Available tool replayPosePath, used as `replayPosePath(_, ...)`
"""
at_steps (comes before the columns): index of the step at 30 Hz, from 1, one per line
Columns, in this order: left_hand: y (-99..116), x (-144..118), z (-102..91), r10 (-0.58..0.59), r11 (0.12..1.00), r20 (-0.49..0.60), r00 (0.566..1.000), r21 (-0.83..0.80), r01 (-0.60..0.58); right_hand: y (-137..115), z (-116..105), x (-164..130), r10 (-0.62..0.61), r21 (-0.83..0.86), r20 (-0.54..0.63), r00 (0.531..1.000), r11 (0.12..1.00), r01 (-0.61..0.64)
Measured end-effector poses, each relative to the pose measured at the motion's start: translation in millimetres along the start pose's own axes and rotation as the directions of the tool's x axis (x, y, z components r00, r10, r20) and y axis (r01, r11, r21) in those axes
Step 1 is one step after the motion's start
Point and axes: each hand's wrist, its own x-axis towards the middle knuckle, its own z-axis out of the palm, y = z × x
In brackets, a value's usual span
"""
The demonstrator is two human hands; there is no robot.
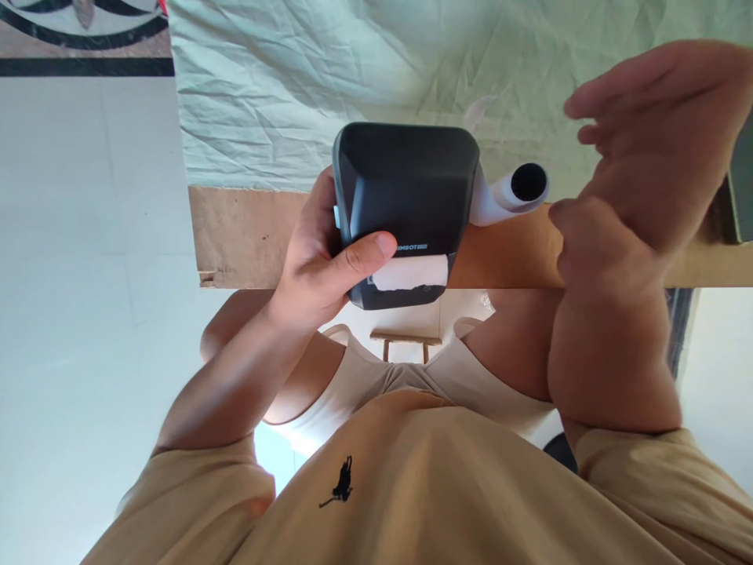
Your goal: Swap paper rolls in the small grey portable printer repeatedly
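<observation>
My left hand (321,251) grips a black label printer (412,188) from its left side, its thumb lying across the front. A strip of white paper (412,272) with a ragged edge shows at the printer's near end. Just right of the printer, a white tube-like piece (506,200) points its dark round end up and right; I cannot tell whether it is joined to the printer. Farther right, my right hand (659,149) is raised, slightly blurred, with thumb and fingers apart. Nothing is visible between them, and it does not touch the printer.
A wrinkled pale green cloth (264,94) covers most of the wooden table (235,235), whose bare front edge lies under the printer. A dark object (742,188) stands at the far right. Below the edge are my legs and a small wooden stool-like frame (405,339).
</observation>
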Motion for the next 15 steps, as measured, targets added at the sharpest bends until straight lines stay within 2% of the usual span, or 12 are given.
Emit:
replayPosePath(3, -0.6, -1.9, -2.6, 0.023, 1.000, 0.043, 0.999, -0.001, -0.023, 6.5, -2.8, -2.2, -0.055, 0.034, 0.177, 0.983, 0.998, 0.050)
replayPosePath(5, -3.1, -3.0, -4.7, 0.050, 0.999, 0.077, 0.996, -0.007, -0.050, 9.6, -1.5, -3.9, -0.036, -0.005, 0.252, 0.967, 0.999, 0.039)
replayPosePath(9, -8.3, -2.8, -6.9, 0.071, 0.997, 0.093, 0.993, 0.010, -0.072, 14.5, 3.2, -6.0, 0.011, -0.059, 0.241, 0.970, 0.998, 0.004)
replayPosePath(13, -9.0, -0.6, -6.9, 0.121, 0.992, 0.111, 0.986, 0.022, -0.124, 15.2, 6.0, -6.2, -0.041, -0.037, 0.250, 0.967, 0.998, 0.052)
replayPosePath(15, -8.2, 0.0, -6.5, 0.101, 0.994, 0.088, 0.991, 0.043, -0.105, 12.7, 6.0, -5.7, -0.046, -0.092, 0.277, 0.960, 0.993, 0.074)
